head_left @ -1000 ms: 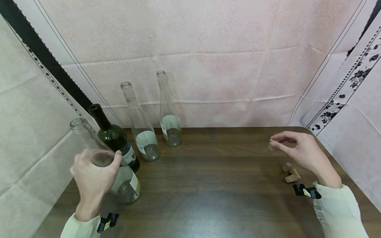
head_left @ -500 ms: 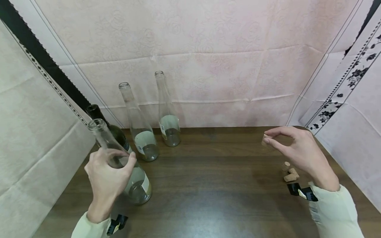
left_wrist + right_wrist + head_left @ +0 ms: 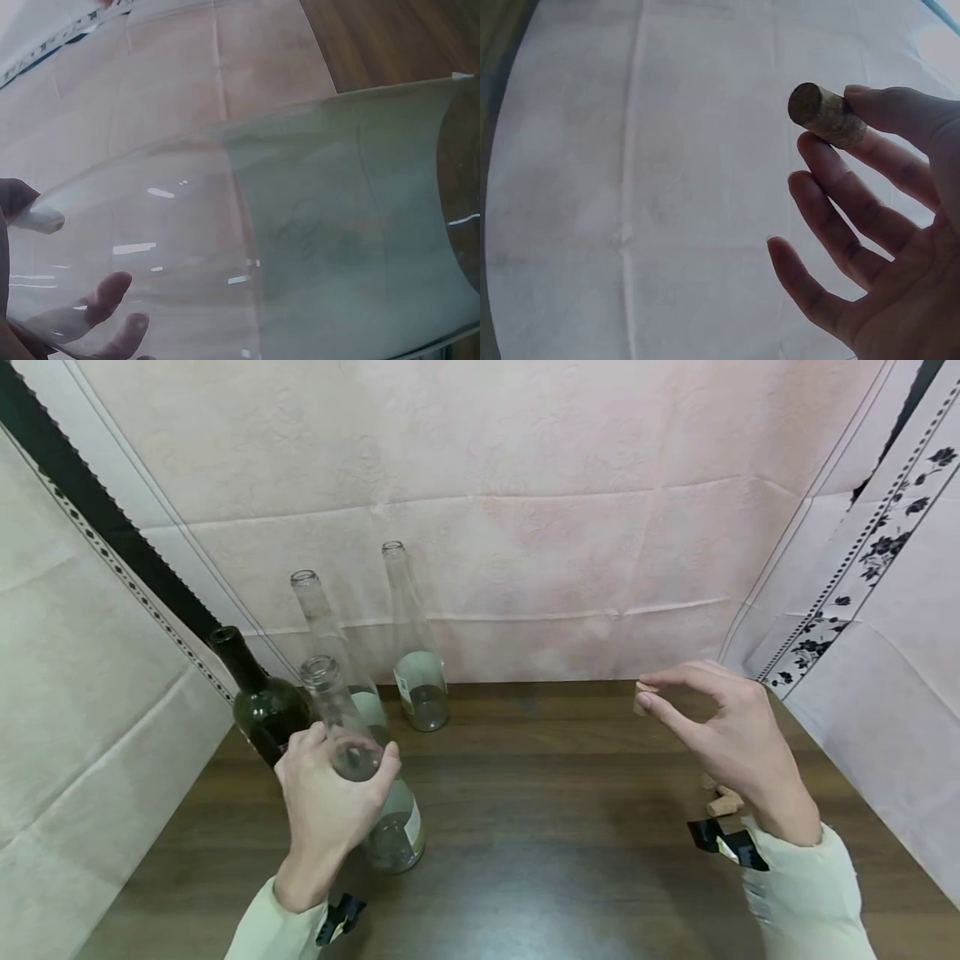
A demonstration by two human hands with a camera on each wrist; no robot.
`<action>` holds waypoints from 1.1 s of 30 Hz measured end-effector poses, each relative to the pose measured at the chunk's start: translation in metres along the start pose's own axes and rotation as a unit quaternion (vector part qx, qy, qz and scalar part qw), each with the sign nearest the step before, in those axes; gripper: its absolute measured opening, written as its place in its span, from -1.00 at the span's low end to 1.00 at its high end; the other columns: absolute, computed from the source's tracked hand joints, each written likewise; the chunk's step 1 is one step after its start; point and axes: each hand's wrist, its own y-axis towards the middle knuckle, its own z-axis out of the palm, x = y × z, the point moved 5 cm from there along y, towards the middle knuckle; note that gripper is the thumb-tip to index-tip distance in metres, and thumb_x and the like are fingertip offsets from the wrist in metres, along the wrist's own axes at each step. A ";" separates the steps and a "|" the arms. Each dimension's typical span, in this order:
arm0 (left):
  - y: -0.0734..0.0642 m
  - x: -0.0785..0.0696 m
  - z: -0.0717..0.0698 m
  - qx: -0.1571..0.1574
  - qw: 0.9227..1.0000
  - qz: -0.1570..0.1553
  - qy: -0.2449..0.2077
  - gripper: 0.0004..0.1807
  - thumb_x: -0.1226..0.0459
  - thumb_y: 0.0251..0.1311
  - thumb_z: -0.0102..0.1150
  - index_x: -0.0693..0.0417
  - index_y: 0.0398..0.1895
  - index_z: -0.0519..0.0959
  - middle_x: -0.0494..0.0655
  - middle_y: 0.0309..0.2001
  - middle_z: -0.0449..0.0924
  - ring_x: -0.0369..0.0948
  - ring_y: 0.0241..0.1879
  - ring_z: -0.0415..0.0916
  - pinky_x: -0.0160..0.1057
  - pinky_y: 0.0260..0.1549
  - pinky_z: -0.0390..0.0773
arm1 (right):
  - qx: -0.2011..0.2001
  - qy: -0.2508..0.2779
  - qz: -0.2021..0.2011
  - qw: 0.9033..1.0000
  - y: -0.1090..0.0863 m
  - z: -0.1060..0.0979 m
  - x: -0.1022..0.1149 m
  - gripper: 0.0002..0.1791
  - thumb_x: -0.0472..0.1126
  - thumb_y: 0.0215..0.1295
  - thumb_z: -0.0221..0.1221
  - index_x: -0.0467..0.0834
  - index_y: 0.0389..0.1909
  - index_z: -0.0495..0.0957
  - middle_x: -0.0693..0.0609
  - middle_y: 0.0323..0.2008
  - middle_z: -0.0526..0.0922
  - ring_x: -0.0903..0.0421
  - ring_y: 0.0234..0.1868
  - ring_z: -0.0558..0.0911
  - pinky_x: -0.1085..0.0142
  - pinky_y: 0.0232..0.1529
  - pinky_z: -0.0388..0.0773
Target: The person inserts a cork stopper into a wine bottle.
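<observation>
My left hand (image 3: 330, 802) grips a clear glass bottle (image 3: 395, 839) around its upper body, and the bottle leans with its neck to the left. In the left wrist view, the fingertips (image 3: 112, 292) show through the glass above the pale green label (image 3: 330, 217). My right hand (image 3: 720, 735) pinches a cork (image 3: 829, 116) between thumb and fingers, raised above the right side of the table. The other fingers of that hand are spread, as the right wrist view shows. Several loose corks (image 3: 725, 802) lie on the table beneath the right wrist, partly hidden by it.
Behind the left hand stand a dark green wine bottle (image 3: 270, 706) and a clear bottle (image 3: 322, 610), both partly covered. Another clear bottle (image 3: 422, 681) stands by the back edge of the wooden table (image 3: 540, 802). Pale patterned cloth (image 3: 525, 527) walls surround the table.
The left hand has carried the clear bottle to the right, away from the dark wine bottle. The right hand has moved left and slightly up with the cork.
</observation>
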 end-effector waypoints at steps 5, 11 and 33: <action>-0.002 -0.011 0.011 0.009 1.000 0.008 -0.009 -0.82 0.08 -0.04 0.46 -0.07 -0.59 0.69 -0.16 -0.42 0.58 -0.04 -0.15 0.43 0.21 0.06 0.22 | -0.027 0.025 -0.035 0.999 0.005 0.001 0.017 -0.64 -0.36 0.08 0.49 0.03 -0.10 0.78 0.16 -0.27 0.78 0.40 -0.11 0.60 0.56 0.04 0.39; -0.004 -0.023 0.022 0.013 1.000 0.017 -0.013 -0.81 0.05 -0.06 0.47 -0.11 -0.62 0.69 -0.16 -0.38 0.62 -0.06 -0.13 0.46 0.19 0.06 0.24 | -0.033 0.038 -0.035 0.998 0.006 -0.001 0.030 -0.65 -0.38 0.08 0.48 -0.02 -0.10 0.78 0.11 -0.26 0.80 0.39 -0.09 0.63 0.54 0.05 0.43; -0.019 -0.080 0.070 0.081 0.994 0.061 -0.036 -0.74 -0.08 -0.09 0.43 -0.19 -0.56 0.62 -0.30 -0.37 0.60 -0.21 -0.22 0.50 -0.12 -0.16 0.39 | -0.113 0.177 -0.083 0.974 0.019 0.013 0.090 -0.68 -0.53 0.05 0.42 -0.24 -0.15 0.77 0.09 -0.28 0.81 0.17 -0.12 0.65 0.37 0.03 0.50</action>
